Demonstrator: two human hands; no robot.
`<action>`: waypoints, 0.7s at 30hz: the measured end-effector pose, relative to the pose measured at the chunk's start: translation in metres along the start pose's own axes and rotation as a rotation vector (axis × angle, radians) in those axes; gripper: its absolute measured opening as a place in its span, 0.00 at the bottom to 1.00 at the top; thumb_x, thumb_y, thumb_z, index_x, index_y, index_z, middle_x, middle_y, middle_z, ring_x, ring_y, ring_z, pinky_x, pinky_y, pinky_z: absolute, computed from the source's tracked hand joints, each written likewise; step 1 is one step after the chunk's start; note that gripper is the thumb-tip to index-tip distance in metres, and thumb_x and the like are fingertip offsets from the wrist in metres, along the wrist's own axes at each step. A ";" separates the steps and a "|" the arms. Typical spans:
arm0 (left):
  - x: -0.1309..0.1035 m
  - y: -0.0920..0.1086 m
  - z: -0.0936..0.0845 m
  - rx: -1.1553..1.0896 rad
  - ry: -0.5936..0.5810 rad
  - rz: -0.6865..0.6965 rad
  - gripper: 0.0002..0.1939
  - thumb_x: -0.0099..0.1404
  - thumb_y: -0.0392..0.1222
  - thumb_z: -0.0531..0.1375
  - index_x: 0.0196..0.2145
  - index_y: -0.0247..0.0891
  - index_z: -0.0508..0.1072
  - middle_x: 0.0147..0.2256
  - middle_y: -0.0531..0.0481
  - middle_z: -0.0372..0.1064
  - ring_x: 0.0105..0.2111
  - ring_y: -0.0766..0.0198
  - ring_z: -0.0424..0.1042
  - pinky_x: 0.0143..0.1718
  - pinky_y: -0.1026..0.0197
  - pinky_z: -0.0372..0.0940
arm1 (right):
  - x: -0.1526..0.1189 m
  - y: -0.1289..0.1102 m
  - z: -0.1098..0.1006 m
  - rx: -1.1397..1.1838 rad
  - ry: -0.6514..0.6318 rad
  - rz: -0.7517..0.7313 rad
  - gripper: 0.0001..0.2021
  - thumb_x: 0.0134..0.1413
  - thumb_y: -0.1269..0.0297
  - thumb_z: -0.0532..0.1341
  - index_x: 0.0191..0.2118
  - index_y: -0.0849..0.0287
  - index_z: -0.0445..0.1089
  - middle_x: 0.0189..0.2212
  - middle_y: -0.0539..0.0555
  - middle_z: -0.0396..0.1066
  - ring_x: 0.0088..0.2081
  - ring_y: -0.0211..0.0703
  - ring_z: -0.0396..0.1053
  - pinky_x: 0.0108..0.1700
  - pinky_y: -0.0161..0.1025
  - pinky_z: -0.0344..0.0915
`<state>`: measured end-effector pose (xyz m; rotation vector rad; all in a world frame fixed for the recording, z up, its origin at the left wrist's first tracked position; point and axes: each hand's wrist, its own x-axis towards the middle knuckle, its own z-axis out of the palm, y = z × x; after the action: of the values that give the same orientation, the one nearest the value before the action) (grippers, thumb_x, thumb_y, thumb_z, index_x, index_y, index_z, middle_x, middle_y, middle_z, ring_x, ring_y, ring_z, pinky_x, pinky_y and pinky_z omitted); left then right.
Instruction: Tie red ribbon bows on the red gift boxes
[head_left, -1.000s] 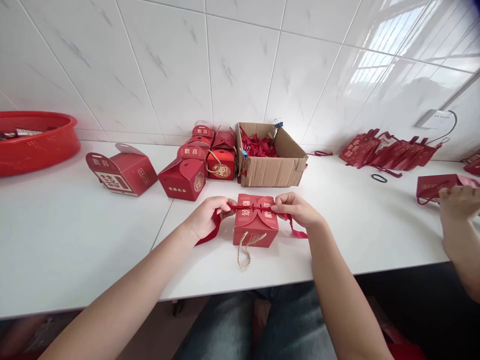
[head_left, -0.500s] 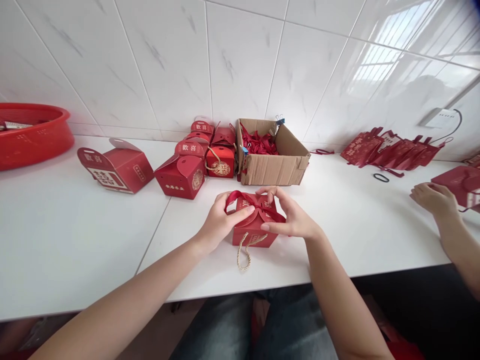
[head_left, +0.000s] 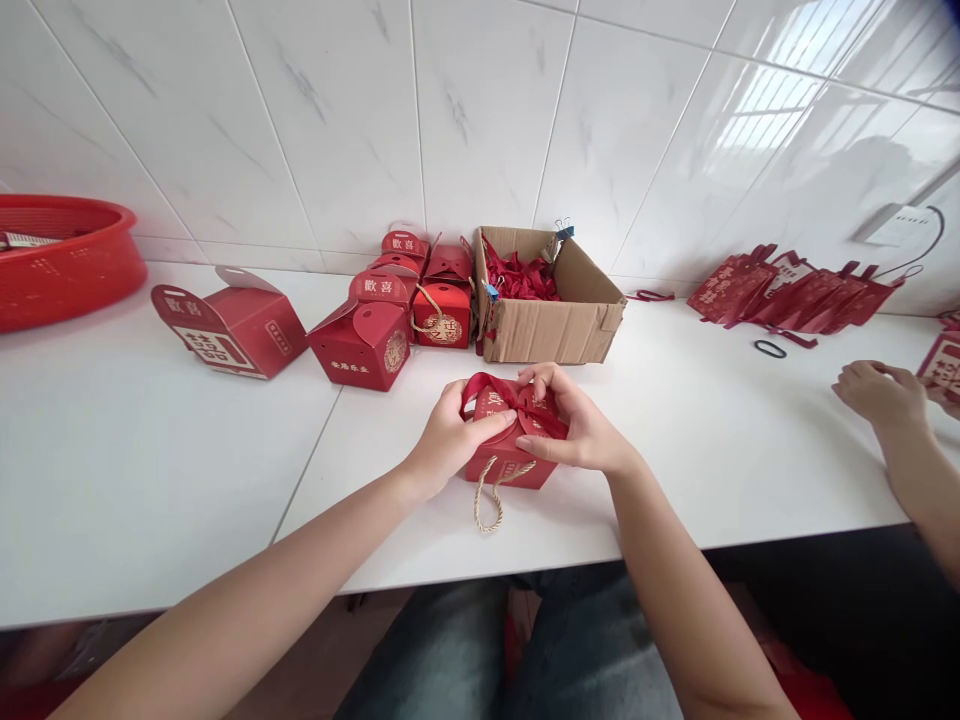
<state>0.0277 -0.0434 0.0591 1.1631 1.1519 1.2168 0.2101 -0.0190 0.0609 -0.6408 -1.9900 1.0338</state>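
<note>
A small red gift box (head_left: 480, 468) with white and gold lettering stands closed near the table's front edge. Red ribbon (head_left: 486, 380) is tied over its top, knotted at the middle. On the left, my left hand (head_left: 451, 437) pinches the ribbon's loop, its thumb lying on the box top by the knot. My right hand (head_left: 583, 428) curls over the opposite side, fingers and thumb closed on the ribbon there. A twisted gold cord handle (head_left: 487, 515) hangs down the near face onto the white table. My fingers partly hide the box's sides.
Behind stands a cardboard box (head_left: 551, 335) of red ribbons, beside several red gift boxes (head_left: 364, 345). Another gift box (head_left: 255, 325) sits left, near a red basin (head_left: 75, 275). At right are red bags (head_left: 795, 290), a black ring (head_left: 770, 349) and another person's hand (head_left: 885, 395).
My hands stay on the ribbon and have shifted only slightly; the left loop looks lower. At the right, the other person's hand has moved and the red item by it has changed position.
</note>
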 end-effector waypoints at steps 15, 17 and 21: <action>0.001 0.000 -0.001 -0.009 -0.076 -0.084 0.21 0.52 0.47 0.67 0.40 0.38 0.65 0.42 0.45 0.69 0.41 0.54 0.72 0.41 0.51 0.69 | -0.007 -0.011 -0.037 -0.251 -0.054 0.352 0.23 0.54 0.45 0.57 0.21 0.60 0.60 0.19 0.48 0.56 0.25 0.35 0.53 0.29 0.36 0.52; 0.000 0.001 -0.001 -0.009 -0.077 -0.088 0.21 0.52 0.47 0.67 0.40 0.38 0.66 0.42 0.45 0.70 0.41 0.54 0.72 0.41 0.50 0.69 | -0.007 -0.013 -0.037 -0.234 -0.086 0.372 0.22 0.52 0.46 0.60 0.21 0.60 0.62 0.19 0.48 0.58 0.25 0.35 0.54 0.29 0.36 0.53; 0.000 0.002 -0.001 -0.025 -0.078 -0.088 0.21 0.52 0.46 0.68 0.39 0.38 0.66 0.42 0.44 0.70 0.41 0.54 0.72 0.41 0.50 0.69 | -0.007 -0.011 -0.037 -0.093 -0.105 0.366 0.19 0.51 0.49 0.62 0.22 0.61 0.66 0.20 0.50 0.63 0.25 0.36 0.57 0.30 0.37 0.56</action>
<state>0.0268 -0.0429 0.0607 1.1199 1.1148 1.1062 0.2433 -0.0136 0.0799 -1.0499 -2.0663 1.2145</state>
